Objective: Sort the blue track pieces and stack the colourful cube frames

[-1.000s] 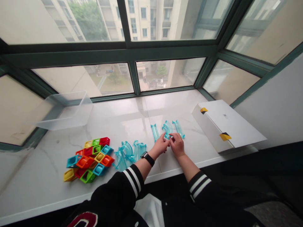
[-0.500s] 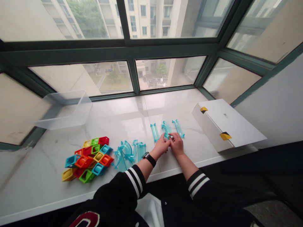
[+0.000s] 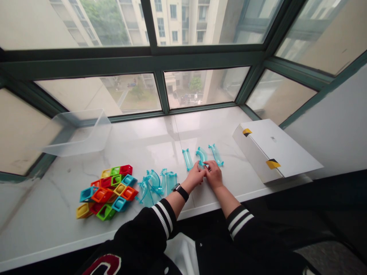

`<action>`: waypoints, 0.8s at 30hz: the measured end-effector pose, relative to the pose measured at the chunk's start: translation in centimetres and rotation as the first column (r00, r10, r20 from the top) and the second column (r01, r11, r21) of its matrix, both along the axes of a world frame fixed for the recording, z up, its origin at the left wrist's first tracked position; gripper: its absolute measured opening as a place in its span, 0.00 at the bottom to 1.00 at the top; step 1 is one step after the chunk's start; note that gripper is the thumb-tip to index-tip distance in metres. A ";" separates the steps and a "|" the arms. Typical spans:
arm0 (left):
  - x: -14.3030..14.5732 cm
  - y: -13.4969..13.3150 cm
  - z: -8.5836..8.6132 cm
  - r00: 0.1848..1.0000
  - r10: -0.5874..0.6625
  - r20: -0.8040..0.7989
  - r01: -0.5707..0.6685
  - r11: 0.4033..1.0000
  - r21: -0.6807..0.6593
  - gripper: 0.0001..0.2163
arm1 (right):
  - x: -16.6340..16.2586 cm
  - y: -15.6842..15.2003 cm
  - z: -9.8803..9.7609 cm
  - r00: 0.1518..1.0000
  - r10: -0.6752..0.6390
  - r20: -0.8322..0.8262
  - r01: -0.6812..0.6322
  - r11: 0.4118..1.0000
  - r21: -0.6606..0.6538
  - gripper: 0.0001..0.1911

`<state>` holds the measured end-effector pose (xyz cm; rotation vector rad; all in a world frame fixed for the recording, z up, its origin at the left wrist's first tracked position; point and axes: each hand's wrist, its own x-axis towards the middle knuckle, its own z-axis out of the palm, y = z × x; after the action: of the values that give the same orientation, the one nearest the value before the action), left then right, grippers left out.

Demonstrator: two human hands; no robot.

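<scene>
My left hand point(image 3: 195, 175) and my right hand point(image 3: 213, 175) meet at the near end of a curved translucent blue track piece point(image 3: 202, 154) on the white ledge. The fingers of both hands are pinched at that end, and a bit of blue shows between them; the fingertips partly hide it. To the left of the curve lies a straight blue track piece point(image 3: 187, 159), close to my left fingers. Another long blue track piece point(image 3: 216, 154) lies slanted just beyond my right hand.
By my left forearm is a pile of blue track pieces point(image 3: 150, 187). Further left are stacked coloured blocks point(image 3: 110, 191). A clear plastic bin point(image 3: 100, 139) stands at the back left, a white box point(image 3: 279, 147) on the right. Windows border the ledge point(image 3: 134, 141).
Hardly anything differs. Both hands stay at the near end of the curved track piece, with only a very slight shift of the fingers.
</scene>
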<state>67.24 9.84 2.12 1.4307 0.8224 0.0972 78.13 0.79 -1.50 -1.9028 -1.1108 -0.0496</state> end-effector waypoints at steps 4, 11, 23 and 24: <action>0.0 0.0 0.0 1.000 0.005 0.003 -0.005 1.000 -0.004 0.39 | 0.0 0.0 -0.1 1.000 0.003 -0.003 -0.003 1.000 -0.014 0.11; 0.0 0.1 -0.1 1.000 0.006 0.000 -0.006 1.000 -0.005 0.40 | 0.1 0.1 -0.3 1.000 -0.001 -0.012 0.001 1.000 -0.028 0.10; 0.1 0.1 -0.7 1.000 -0.001 0.004 0.001 1.000 0.001 0.40 | 0.1 0.1 -0.4 0.998 -0.020 -0.058 0.018 0.999 -0.032 0.13; 0.1 0.1 -0.7 1.000 0.001 0.003 -0.001 1.000 0.003 0.40 | 0.1 0.1 -0.5 0.998 -0.022 -0.063 0.020 0.999 -0.031 0.14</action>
<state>67.35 9.98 1.47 1.4325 0.8206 0.1020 78.19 0.85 -1.96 -1.9302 -1.0544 0.0155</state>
